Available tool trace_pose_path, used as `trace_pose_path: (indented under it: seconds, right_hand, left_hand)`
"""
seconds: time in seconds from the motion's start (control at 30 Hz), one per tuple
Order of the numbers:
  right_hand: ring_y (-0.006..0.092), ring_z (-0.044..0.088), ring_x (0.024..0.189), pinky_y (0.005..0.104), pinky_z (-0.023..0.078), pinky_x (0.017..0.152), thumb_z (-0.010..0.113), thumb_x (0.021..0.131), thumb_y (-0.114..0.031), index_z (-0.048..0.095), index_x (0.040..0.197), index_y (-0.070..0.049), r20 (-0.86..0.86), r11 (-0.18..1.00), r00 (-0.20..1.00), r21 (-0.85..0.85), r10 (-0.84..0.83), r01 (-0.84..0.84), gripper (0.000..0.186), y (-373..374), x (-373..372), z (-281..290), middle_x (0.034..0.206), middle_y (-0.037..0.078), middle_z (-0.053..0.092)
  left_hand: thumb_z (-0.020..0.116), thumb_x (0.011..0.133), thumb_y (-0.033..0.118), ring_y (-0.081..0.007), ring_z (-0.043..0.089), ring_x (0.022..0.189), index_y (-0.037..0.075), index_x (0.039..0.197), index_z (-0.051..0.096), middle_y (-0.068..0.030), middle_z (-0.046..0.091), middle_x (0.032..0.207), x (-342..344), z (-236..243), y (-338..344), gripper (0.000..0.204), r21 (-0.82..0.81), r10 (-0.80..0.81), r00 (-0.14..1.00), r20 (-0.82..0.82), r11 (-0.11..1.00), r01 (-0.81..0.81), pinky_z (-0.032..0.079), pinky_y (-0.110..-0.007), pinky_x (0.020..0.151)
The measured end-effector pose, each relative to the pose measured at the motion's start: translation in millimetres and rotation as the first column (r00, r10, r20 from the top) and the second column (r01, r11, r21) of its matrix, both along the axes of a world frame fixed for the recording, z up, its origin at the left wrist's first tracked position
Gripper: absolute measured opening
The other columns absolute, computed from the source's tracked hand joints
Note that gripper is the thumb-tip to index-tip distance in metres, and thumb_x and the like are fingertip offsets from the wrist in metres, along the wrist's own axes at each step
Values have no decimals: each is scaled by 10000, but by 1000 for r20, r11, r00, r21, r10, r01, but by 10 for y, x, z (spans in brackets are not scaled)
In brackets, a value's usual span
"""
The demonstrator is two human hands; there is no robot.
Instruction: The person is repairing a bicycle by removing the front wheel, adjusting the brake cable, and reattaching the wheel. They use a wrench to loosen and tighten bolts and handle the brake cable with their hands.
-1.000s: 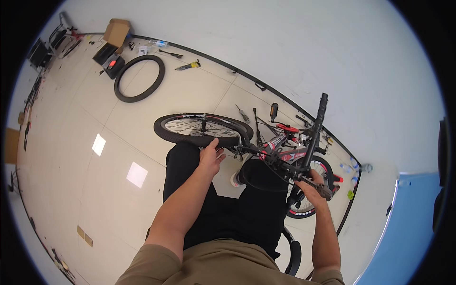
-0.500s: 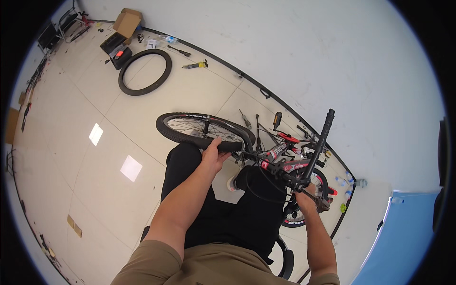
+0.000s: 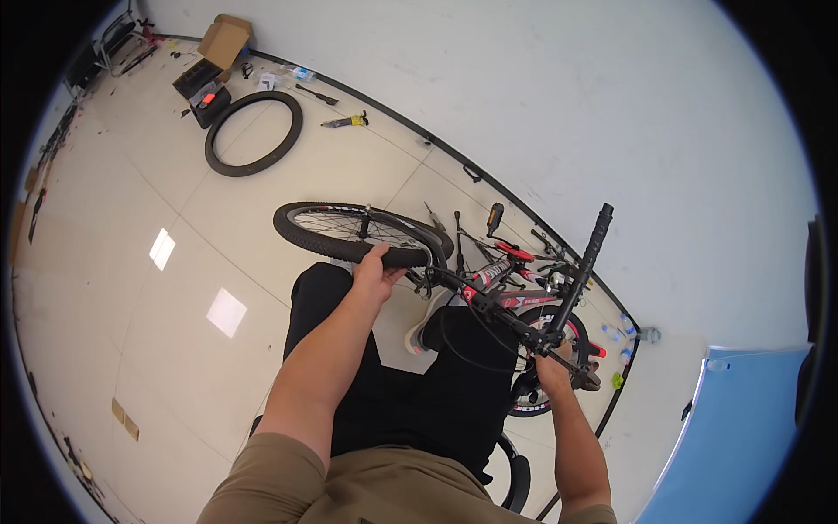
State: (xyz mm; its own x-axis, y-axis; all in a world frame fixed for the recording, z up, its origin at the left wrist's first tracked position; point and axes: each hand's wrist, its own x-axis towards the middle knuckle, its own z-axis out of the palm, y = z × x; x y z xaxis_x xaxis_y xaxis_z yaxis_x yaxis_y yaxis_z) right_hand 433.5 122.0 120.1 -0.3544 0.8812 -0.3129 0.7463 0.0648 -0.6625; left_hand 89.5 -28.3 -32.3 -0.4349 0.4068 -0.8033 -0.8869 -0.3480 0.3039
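A bicycle with a grey, red and white frame (image 3: 491,274) lies tipped over in front of my legs. Its front wheel (image 3: 325,244), with a black knobbly tyre, points to the left. My left hand (image 3: 375,274) is closed around the near side of that tyre, thumb on top and fingers beneath. Across the right side runs the black handlebar (image 3: 576,295), its ribbed grip pointing away. Beside the stem my right hand (image 3: 552,372) is wrapped round the bar, some fingers hidden behind it. Loose black cables loop over my right thigh.
Farther off on the tiled floor lie a loose tyre (image 3: 212,144), a yellow-and-grey tool (image 3: 346,121) and an opened black case (image 3: 209,105) near a cardboard box (image 3: 225,42). A white wall bounds the right, with plastic bottles (image 3: 628,328) at its foot and a blue panel (image 3: 742,410).
The scene has shifted slightly left in view. Both hands keep their hold, the left on the front wheel and the right on the handlebar, with little visible change in the bicycle's position.
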Motion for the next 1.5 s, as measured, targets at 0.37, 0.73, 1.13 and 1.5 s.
trace_pose_path:
  seconds: [0.37,0.73,1.13,1.5]
  right_hand:
    - [178,656,711,342,519,679,725,734,-103,666,867,1,97,999,994,-1,-41,41,178,-38,-143,221,763,79,699]
    - [210,662,722,365,525,682,740,746,-121,638,897,5,6,999,1000,44,-3,2,221,-79,-213,153,787,106,687]
    - [184,668,766,352,526,724,772,777,-197,657,890,36,83,1000,996,13,-19,18,283,-78,-306,242,815,107,705]
    - [203,603,580,341,499,577,705,753,-46,638,804,25,157,968,965,109,208,-226,110,470,-78,197,701,86,670]
  left_hand:
    - [641,923,183,-315,633,1037,47,1133,557,-151,624,1100,147,-45,-10,264,17,-58,998,14,998,58,504,-533,1006]
    - [613,941,160,-333,647,1014,9,1151,523,-163,610,1107,186,43,-3,274,-46,-77,997,-14,996,76,529,-527,990]
    - [635,915,152,-337,690,932,-34,1111,561,-170,655,1044,151,244,-39,280,-19,-116,984,-136,993,115,585,-503,903]
    - [667,920,210,-242,687,871,8,1086,614,-124,672,1010,141,603,-197,267,-60,-263,950,-170,965,256,612,-370,726]
